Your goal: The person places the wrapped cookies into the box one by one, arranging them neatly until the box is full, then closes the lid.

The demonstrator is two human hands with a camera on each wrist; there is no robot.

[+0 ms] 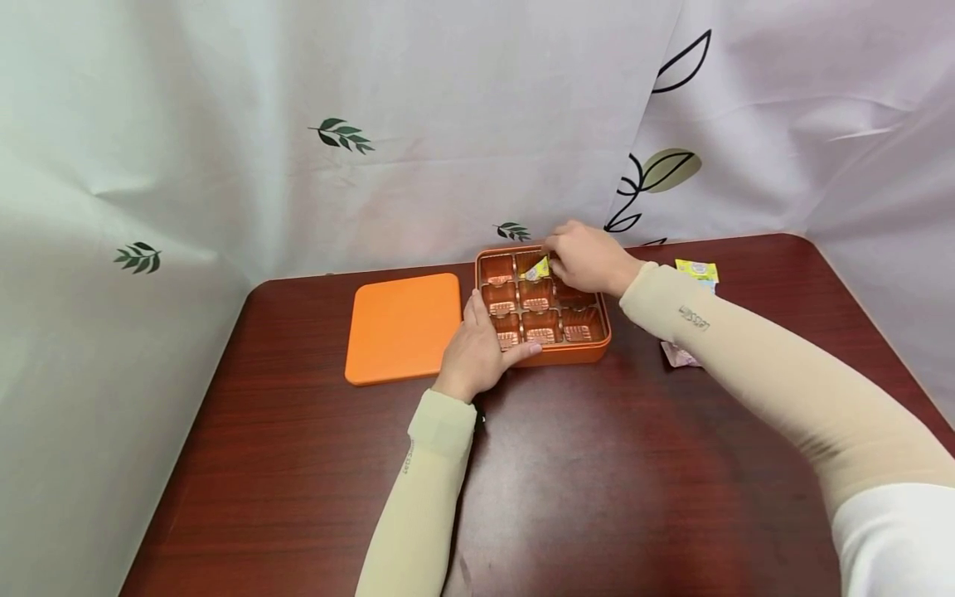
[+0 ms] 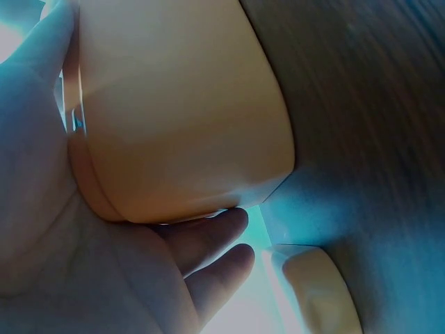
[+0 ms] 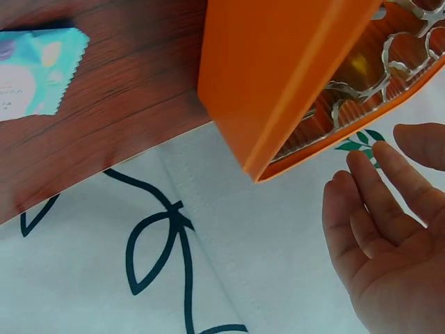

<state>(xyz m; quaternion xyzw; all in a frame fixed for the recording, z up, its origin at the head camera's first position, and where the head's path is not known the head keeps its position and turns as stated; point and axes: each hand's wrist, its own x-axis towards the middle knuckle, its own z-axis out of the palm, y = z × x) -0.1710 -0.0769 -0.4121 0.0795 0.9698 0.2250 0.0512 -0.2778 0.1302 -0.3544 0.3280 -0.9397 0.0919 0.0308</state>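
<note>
An orange box [image 1: 570,355] stands at the back of the table, its clear plastic insert divided into several compartments. My left hand [image 1: 474,350] rests against its front-left corner, thumb stretched along the front and fingers along the left side. A yellow wrapped packet [image 1: 537,269] lies tilted in the back middle compartment. Over the back-right part of the box is my right hand [image 1: 589,259], its fingertips beside the packet. In the right wrist view the right hand [image 3: 389,229] has loosely bent fingers, apart from the thumb, with nothing visible between them.
The orange lid [image 1: 404,329] lies flat left of the box. Right of it, partly behind the right forearm, are a yellow packet [image 1: 697,269], a light blue packet [image 3: 42,73] and a pink packet [image 1: 677,354]. A leaf-printed curtain [image 1: 418,191] hangs behind the table [image 1: 582,464].
</note>
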